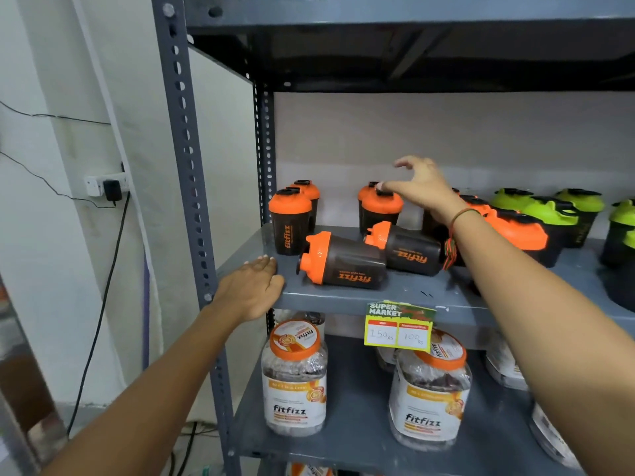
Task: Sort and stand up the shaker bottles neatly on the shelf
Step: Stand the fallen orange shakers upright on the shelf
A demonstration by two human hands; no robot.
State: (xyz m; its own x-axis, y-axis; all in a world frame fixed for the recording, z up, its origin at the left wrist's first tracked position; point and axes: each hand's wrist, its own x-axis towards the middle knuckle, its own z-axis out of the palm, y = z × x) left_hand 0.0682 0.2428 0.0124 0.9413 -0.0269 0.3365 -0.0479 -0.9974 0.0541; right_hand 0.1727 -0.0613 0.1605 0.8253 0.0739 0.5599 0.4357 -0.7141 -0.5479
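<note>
The left hand [252,292] lies flat and open on the front edge of the shelf [395,295], holding nothing. Just beyond it two orange-lidded shaker bottles lie on their sides, the nearer bottle [340,261] and the second bottle [405,247] touching behind it. Farther back, the right hand [421,187] hovers with fingers spread loosely over an upright bottle [381,209], thumb at its cap. Risk, as I judge it: the forearm crosses close above the fallen bottles, so a careless sweep could roll one off the front edge.
</note>
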